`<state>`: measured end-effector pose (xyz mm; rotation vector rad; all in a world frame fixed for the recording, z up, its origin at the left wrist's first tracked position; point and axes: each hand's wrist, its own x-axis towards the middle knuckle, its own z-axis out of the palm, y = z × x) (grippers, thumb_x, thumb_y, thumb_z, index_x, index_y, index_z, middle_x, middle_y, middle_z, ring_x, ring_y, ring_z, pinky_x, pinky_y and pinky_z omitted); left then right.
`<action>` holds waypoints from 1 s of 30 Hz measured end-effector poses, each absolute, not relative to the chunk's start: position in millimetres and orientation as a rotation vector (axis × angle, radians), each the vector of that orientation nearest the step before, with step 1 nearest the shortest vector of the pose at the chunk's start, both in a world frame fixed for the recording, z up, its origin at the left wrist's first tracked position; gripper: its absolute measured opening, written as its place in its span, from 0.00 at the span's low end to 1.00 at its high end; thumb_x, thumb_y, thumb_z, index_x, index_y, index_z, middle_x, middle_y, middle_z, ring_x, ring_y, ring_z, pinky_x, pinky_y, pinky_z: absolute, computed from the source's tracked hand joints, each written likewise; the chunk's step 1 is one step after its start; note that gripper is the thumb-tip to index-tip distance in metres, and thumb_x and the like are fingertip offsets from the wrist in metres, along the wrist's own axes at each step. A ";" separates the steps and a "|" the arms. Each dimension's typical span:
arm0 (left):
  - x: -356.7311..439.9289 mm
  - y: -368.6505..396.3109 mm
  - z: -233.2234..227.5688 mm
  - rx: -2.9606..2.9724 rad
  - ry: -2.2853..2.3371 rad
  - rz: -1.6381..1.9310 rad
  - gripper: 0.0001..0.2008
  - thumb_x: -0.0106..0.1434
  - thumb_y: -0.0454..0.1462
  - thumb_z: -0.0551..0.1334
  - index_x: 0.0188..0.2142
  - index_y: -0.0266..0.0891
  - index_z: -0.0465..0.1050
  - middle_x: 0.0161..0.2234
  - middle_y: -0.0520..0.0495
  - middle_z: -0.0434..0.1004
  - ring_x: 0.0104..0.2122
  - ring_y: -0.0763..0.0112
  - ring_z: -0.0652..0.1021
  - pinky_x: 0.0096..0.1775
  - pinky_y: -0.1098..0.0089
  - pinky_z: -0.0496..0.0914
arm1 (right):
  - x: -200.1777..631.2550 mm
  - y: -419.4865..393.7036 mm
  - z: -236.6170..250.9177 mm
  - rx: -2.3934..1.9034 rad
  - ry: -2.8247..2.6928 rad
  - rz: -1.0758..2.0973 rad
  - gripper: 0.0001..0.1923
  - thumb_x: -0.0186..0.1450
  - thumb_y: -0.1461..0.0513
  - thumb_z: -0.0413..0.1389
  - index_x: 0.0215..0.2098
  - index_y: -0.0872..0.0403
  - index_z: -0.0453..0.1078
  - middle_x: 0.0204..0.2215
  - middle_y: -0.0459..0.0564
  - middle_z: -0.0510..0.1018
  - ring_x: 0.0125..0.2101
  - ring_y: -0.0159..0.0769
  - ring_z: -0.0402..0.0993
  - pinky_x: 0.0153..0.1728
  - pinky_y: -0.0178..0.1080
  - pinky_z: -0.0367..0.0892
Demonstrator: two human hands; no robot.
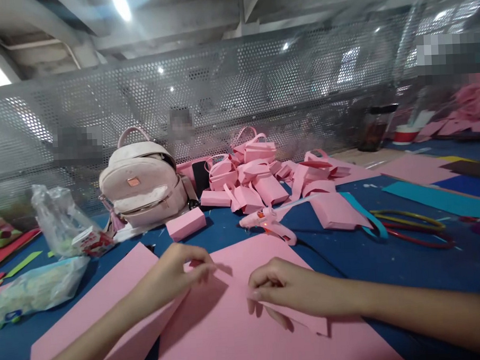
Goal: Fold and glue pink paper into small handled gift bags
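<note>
- The left hand (176,270) pinches the raised upper edge of a pink foam sheet (230,329), thumb and fingertips pressed together on it.
- The right hand (280,289) has its fingers curled shut on a folded strip of the same sheet, just to the right.
- The fold runs between the 2 hands, left to lower right; both hands sit on it, near each other.
- The sheet lies flat on the blue table (366,259), directly before the person.
- Counted: 1 hot glue gun (268,224) beyond the sheet, 1 pale backpack (142,184), 1 heap of finished pink paper bags (255,174), too many to count.
</note>
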<state>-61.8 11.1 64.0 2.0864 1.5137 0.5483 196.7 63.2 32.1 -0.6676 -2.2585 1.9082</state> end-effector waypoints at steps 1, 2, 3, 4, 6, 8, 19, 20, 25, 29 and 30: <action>-71.3 17.4 63.2 2.242 1.593 0.602 0.11 0.68 0.37 0.59 0.33 0.40 0.79 0.32 0.50 0.83 0.33 0.70 0.81 0.37 0.76 0.71 | 199.0 62.9 32.2 -0.671 -2.258 1.901 0.18 0.71 0.53 0.54 0.35 0.58 0.75 0.13 0.38 0.65 0.14 0.27 0.61 0.25 0.32 0.64; -81.0 24.5 61.4 2.408 1.733 0.618 0.09 0.68 0.37 0.58 0.40 0.41 0.78 0.40 0.48 0.83 0.40 0.67 0.81 0.42 0.74 0.73 | 200.8 62.3 32.4 -0.684 -2.259 1.893 0.19 0.71 0.51 0.54 0.35 0.58 0.75 0.13 0.38 0.65 0.14 0.26 0.61 0.24 0.32 0.63; -90.3 32.2 58.4 2.457 1.825 0.636 0.11 0.66 0.35 0.60 0.48 0.40 0.76 0.49 0.43 0.81 0.48 0.61 0.80 0.49 0.68 0.72 | 202.0 61.3 32.6 -0.699 -2.255 1.894 0.21 0.70 0.49 0.54 0.34 0.58 0.74 0.13 0.38 0.65 0.14 0.27 0.61 0.23 0.31 0.62; -99.0 40.0 54.6 2.474 1.900 0.637 0.18 0.64 0.33 0.62 0.53 0.39 0.73 0.56 0.39 0.75 0.56 0.53 0.75 0.55 0.59 0.69 | 202.8 60.1 32.8 -0.710 -2.244 1.905 0.22 0.70 0.47 0.55 0.34 0.57 0.74 0.13 0.39 0.66 0.14 0.27 0.61 0.21 0.31 0.61; -113.1 54.8 45.3 2.497 2.000 0.592 0.29 0.58 0.30 0.66 0.60 0.40 0.68 0.64 0.35 0.67 0.62 0.44 0.68 0.60 0.49 0.64 | 203.6 57.2 32.4 -0.718 -2.206 1.943 0.23 0.68 0.45 0.55 0.31 0.57 0.71 0.15 0.40 0.68 0.15 0.26 0.62 0.20 0.29 0.60; -122.4 66.2 36.9 2.514 2.027 0.518 0.32 0.58 0.29 0.66 0.61 0.42 0.66 0.63 0.38 0.68 0.61 0.48 0.71 0.59 0.53 0.67 | 204.8 54.5 31.5 -0.702 -2.173 1.972 0.23 0.68 0.45 0.55 0.27 0.56 0.68 0.17 0.42 0.70 0.16 0.25 0.63 0.20 0.29 0.60; -135.1 65.5 25.1 2.567 2.007 0.421 0.35 0.56 0.25 0.61 0.63 0.45 0.65 0.63 0.43 0.70 0.61 0.55 0.72 0.58 0.59 0.70 | 224.1 49.8 35.3 -0.712 -2.274 1.799 0.09 0.68 0.60 0.52 0.35 0.56 0.72 0.15 0.40 0.71 0.13 0.27 0.66 0.17 0.28 0.61; -135.3 63.8 23.8 2.562 1.996 0.438 0.36 0.55 0.24 0.60 0.63 0.44 0.65 0.64 0.42 0.69 0.61 0.55 0.72 0.59 0.57 0.69 | 223.9 49.5 33.9 -0.701 -2.226 1.813 0.09 0.68 0.58 0.54 0.34 0.56 0.70 0.16 0.41 0.72 0.14 0.27 0.67 0.18 0.28 0.62; -134.5 55.2 26.6 2.461 1.970 0.643 0.31 0.56 0.25 0.56 0.58 0.42 0.72 0.60 0.42 0.73 0.58 0.55 0.75 0.56 0.58 0.71 | 220.1 48.8 28.6 -0.707 -2.043 1.905 0.23 0.64 0.45 0.59 0.26 0.54 0.64 0.20 0.43 0.73 0.14 0.24 0.66 0.17 0.28 0.64; -132.0 45.2 36.0 2.317 1.897 0.888 0.26 0.56 0.27 0.53 0.51 0.42 0.77 0.55 0.44 0.79 0.54 0.58 0.78 0.54 0.61 0.72 | 217.1 48.0 31.1 -0.736 -2.094 1.881 0.23 0.66 0.46 0.56 0.27 0.56 0.68 0.19 0.42 0.72 0.11 0.23 0.62 0.13 0.27 0.61; -130.9 42.2 38.3 2.270 1.871 0.953 0.25 0.56 0.28 0.52 0.49 0.41 0.78 0.53 0.44 0.80 0.53 0.58 0.79 0.53 0.61 0.72 | 216.5 47.3 32.2 -0.745 -2.108 1.852 0.22 0.67 0.46 0.55 0.29 0.57 0.71 0.19 0.42 0.72 0.11 0.24 0.62 0.12 0.27 0.60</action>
